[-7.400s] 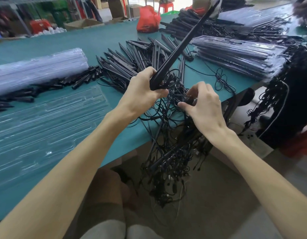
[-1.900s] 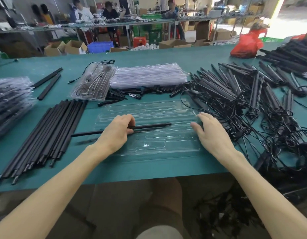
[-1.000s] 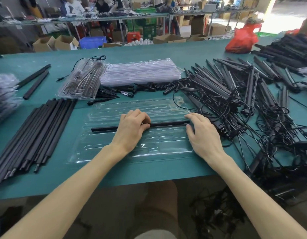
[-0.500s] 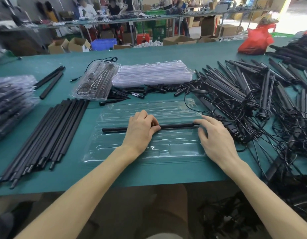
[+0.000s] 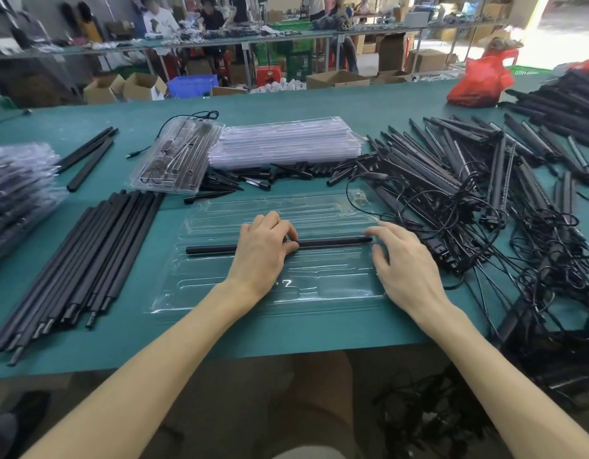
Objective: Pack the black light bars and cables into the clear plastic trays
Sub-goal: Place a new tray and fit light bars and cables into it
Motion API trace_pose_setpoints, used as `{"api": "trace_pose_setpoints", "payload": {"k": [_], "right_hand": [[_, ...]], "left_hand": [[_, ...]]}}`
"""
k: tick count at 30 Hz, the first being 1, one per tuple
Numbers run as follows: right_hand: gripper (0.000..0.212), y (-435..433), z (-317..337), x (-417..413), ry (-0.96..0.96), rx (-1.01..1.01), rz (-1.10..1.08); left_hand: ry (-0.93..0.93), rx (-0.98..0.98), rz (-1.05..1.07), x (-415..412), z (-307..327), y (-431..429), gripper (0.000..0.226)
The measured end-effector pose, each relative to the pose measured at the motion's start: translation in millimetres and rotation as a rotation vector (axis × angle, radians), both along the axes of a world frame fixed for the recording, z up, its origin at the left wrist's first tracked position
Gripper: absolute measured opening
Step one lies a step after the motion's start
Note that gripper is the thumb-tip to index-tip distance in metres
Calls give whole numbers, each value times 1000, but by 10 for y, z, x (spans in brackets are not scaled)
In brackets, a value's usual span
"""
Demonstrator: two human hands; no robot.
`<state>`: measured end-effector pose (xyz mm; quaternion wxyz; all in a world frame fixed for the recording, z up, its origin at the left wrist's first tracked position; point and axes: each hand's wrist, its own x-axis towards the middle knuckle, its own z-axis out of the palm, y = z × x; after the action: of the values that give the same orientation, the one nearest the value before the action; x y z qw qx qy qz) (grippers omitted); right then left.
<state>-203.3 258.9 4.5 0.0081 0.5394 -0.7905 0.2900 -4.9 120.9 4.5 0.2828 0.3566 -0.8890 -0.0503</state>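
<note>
Lying lengthwise in a middle groove of the clear tray (image 5: 273, 293), which sits at the near edge of the green table (image 5: 286, 336), one black light bar (image 5: 332, 242) runs left to right. The left hand (image 5: 263, 250) rests on the bar's middle, fingers curled over it and thumb tip against it, pinching it. The right hand (image 5: 405, 263) is spread, palm down, over the tray's right end, its index fingertip touching the bar's right tip.

Beyond the tray, a stack of empty trays (image 5: 286, 144) lies beside a packed tray (image 5: 177, 160) that holds bars and a coiled cable. More packed trays (image 5: 18, 193) are stacked at the left edge. Loose black rods (image 5: 87, 260) lie left of the tray; a tangled pile of bars and cables (image 5: 485, 193) lies right of it. Any lettering is too small to read.
</note>
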Motion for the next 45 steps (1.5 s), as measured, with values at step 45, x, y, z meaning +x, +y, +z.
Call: {"api": "trace_pose_setpoints", "payload": {"k": [45], "right_hand": [[31, -39, -65, 35, 22, 35, -70]], "left_hand": [[-230, 151, -427, -543, 551, -162, 14]]}}
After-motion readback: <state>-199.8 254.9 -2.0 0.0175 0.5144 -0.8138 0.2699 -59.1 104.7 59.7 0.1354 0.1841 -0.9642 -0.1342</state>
